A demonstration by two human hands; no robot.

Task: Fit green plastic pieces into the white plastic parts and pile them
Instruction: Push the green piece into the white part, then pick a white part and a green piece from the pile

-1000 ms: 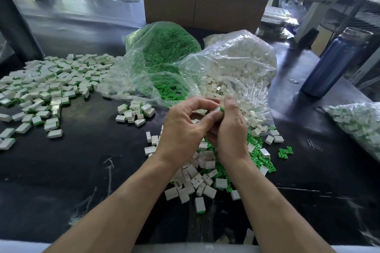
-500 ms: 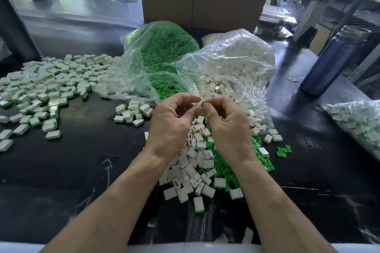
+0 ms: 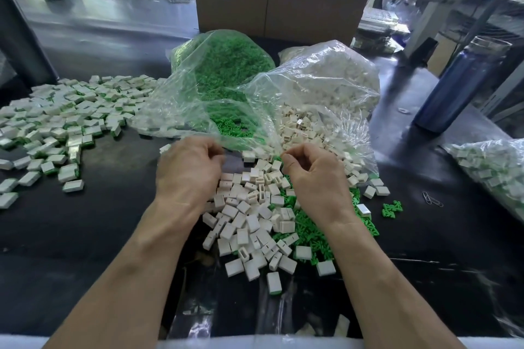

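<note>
Loose white plastic parts (image 3: 249, 207) lie heaped on the black table between my wrists, with loose green pieces (image 3: 309, 224) under and to the right of them. My left hand (image 3: 190, 170) hovers over the heap's left edge, blurred, fingers curled down; what it holds is hidden. At the heap's far right, my right hand (image 3: 314, 173) has its thumb pressed to the forefinger, and nothing shows between them. A wide spread of finished white-and-green parts (image 3: 71, 116) covers the table's left side.
An open clear bag of green pieces (image 3: 224, 71) and one of white parts (image 3: 320, 85) lie just beyond my hands. A blue bottle (image 3: 459, 85) stands at right, a third bag of parts (image 3: 493, 167) at the right edge, and a cardboard box (image 3: 278, 8) behind.
My hands were pressed together over the heap, working a white part with a green piece. They have now parted, the left swinging left and the right staying near the white bag.
</note>
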